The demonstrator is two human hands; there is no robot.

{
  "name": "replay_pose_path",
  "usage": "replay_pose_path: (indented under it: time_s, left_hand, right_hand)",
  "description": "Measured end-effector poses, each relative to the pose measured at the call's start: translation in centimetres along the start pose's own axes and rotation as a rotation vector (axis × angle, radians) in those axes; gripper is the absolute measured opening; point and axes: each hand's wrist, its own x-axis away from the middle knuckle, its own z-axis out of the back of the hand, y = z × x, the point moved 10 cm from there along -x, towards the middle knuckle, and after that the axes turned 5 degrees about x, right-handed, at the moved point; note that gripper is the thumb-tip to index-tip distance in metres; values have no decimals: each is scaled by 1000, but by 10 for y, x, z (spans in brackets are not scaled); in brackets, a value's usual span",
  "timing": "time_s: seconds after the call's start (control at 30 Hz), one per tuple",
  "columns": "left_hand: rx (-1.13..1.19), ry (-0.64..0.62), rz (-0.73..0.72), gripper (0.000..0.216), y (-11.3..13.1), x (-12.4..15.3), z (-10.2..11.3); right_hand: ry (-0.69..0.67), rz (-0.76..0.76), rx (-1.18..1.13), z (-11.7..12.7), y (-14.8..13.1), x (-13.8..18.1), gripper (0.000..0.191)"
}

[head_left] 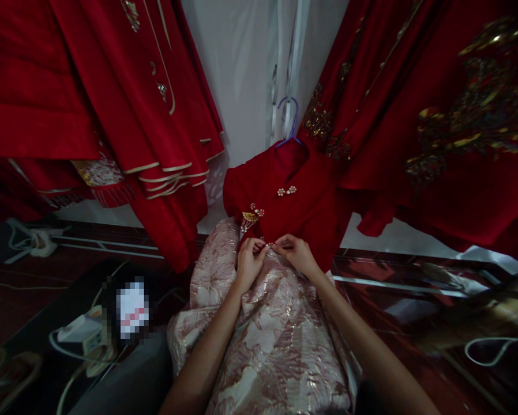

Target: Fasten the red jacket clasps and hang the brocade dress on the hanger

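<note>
A red dress (285,213) with a blue-purple hanger (292,127) in its neck is in front of me. Paired pearl flower buttons (286,191) sit below the collar, and a gold fan-shaped brooch (250,218) with hanging beads is at the left. My left hand (250,262) and my right hand (297,252) meet low on the dress front, both closed in a pinch. Between their fingertips shows a small beaded button (270,245); its details are too small to make out. Pale pink brocade fabric (280,340) with metallic threads spreads under my forearms.
Red garments with pale piping (155,115) hang at the left. More red garments with gold embroidery (470,109) hang at the right. A white power strip (95,340) with cables lies at lower left beside a blurred-out patch. Metal rack bars (397,285) run low behind.
</note>
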Motion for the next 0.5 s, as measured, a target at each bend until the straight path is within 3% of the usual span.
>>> replay_pose_path:
  time_s: [0.2,0.5]
  left_hand:
    - [123,49,54,15,-5,2,4]
    - [181,28,76,16,-6,3,2]
  right_hand:
    - [-30,19,-10,-2,-7,3,19]
    - [-37,36,-51,-2,-10,4,21]
